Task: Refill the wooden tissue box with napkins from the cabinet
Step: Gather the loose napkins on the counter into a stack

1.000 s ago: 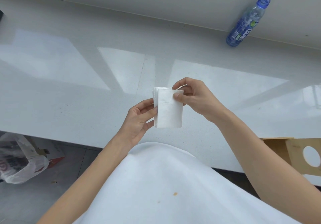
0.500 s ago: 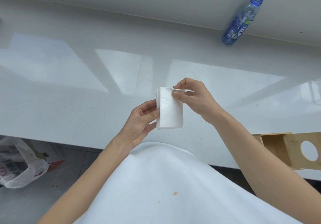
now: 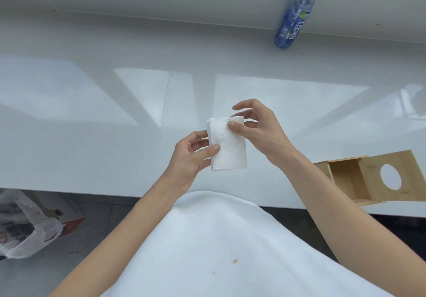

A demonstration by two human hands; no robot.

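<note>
While the wooden tissue box (image 3: pixel 359 179) is lying open at the frame's right edge on the tabletop (image 3: pixel 92 121), the left hand (image 3: pixel 191 158) and right hand (image 3: pixel 258 128) are each pinching the napkins (image 3: pixel 227 145) at center frame.

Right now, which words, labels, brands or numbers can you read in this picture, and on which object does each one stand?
Blue bottle: large white Chinese characters on the label, apparently "脉动"; the small print and barcode are too small to read.
Plastic bag on the floor: a red mark and dark print, too blurred to read.
Cardboard box beside it: small print, unreadable.
Napkins, wooden tissue box, counter: no text.
</note>
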